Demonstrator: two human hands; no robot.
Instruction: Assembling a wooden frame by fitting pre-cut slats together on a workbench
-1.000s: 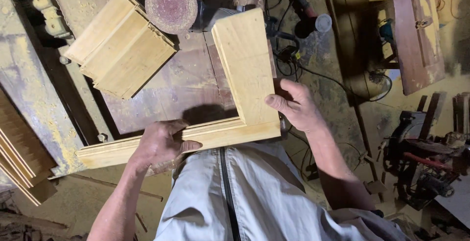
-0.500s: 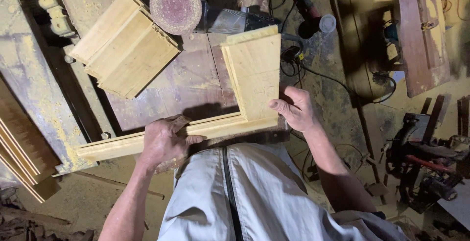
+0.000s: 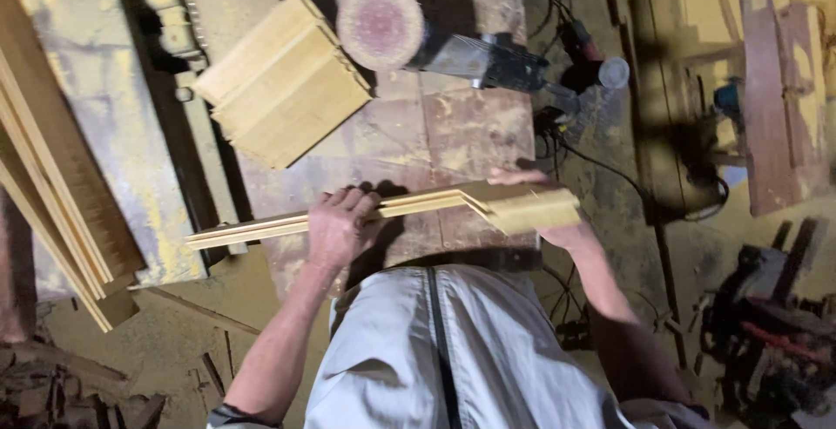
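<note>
Tilted up since: L-shaped frame (image 3: 453,202) | left hand (image 3: 338,224) clamped | right hand (image 3: 557,230) grips, mostly hidden

Bench (image 3: 453,133) bare at centre; stacked panels (image 3: 283,81) block 10 o'clock, disc sander (image 3: 409,33) blocks 12 o'clock.

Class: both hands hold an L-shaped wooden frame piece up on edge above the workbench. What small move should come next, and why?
Probably lower it flat onto the workbench: the frame piece is tilted on edge, gripped by the left hand and right hand.
</note>
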